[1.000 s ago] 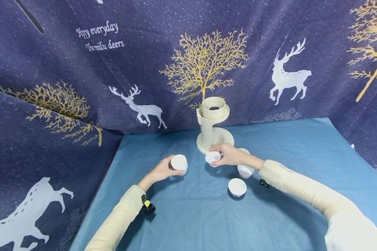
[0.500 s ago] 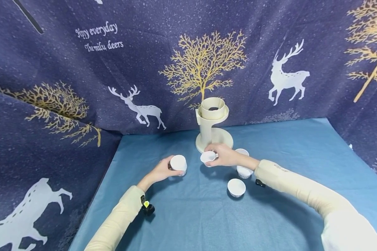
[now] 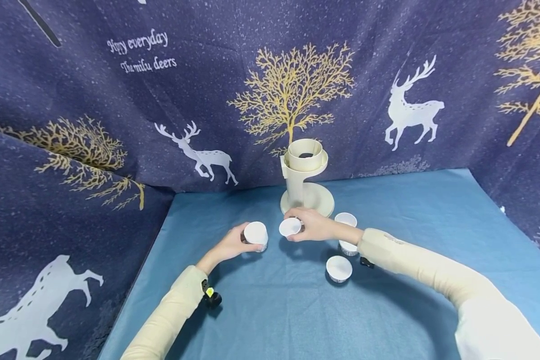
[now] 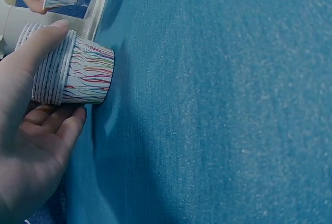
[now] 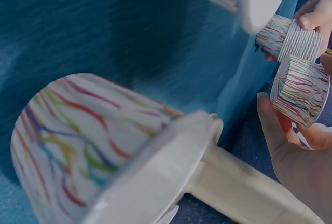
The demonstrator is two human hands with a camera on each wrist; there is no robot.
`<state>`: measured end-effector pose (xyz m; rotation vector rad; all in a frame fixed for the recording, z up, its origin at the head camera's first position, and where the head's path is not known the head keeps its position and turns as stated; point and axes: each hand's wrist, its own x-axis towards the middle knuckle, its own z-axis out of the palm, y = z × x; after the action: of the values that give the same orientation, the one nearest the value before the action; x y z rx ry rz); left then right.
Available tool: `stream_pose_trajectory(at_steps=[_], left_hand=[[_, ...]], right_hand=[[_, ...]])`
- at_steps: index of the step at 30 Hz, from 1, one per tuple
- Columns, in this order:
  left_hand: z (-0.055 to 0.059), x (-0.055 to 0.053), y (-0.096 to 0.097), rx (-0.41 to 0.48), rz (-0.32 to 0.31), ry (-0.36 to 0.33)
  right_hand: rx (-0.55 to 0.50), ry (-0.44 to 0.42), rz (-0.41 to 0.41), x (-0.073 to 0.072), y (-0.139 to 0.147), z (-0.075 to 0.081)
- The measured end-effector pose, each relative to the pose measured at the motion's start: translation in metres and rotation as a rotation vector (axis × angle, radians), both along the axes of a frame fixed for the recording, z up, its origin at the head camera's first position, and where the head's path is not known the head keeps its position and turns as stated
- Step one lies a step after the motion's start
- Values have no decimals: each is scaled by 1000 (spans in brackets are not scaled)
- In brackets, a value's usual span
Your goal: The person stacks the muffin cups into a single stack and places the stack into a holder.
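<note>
the person's left grip (image 3: 230, 244) was curled round a stack of cups (image 3: 256, 235), thumb on one side and fingers on the other. the left wrist view showed many white rims nested close together, with wavy coloured lines on the bare wall of the outermost cup. i couldn't tell whether the base of the stack touched the worktop (image 3: 270, 310).

the right grip (image 3: 314, 225) pinched a single cup (image 3: 290, 227) between thumb and fingers, its mouth facing up and its white inside showing. this cup was just to the right of the stack, near it but apart in the head view, and it was held above the blue cloth.

three more cups were on the worktop to the right: a far cup (image 3: 346, 218) and a middle cup (image 3: 349, 249), both partly hidden by the right forearm, and a near cup (image 3: 339, 269) in plain sight, upright. behind the right grip, at the back, was a cream stand (image 3: 295, 192) with a round base, a column and a cylinder (image 3: 305, 162) set in its top ring. a dark blue curtain (image 3: 207, 95) printed with white deer and golden trees hung behind it all.
</note>
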<state>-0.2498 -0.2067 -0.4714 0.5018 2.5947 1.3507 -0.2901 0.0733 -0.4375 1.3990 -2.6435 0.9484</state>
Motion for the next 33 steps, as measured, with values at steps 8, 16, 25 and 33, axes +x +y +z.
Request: stream_pose_trajectory(at_steps=[8, 16, 25, 33], left_hand=[[1, -1, 0, -23, 12, 17], [0, -2, 1, -53, 32, 19], [6, -1, 0, 13, -37, 21], [30, 13, 7, 11, -79, -6]], right_hand=[[-28, -67, 30, -3, -10, 4], [-45, -95, 17, -4, -26, 12], [-66, -62, 45, -4, -43, 16], [-112, -77, 60, -1, -53, 20]])
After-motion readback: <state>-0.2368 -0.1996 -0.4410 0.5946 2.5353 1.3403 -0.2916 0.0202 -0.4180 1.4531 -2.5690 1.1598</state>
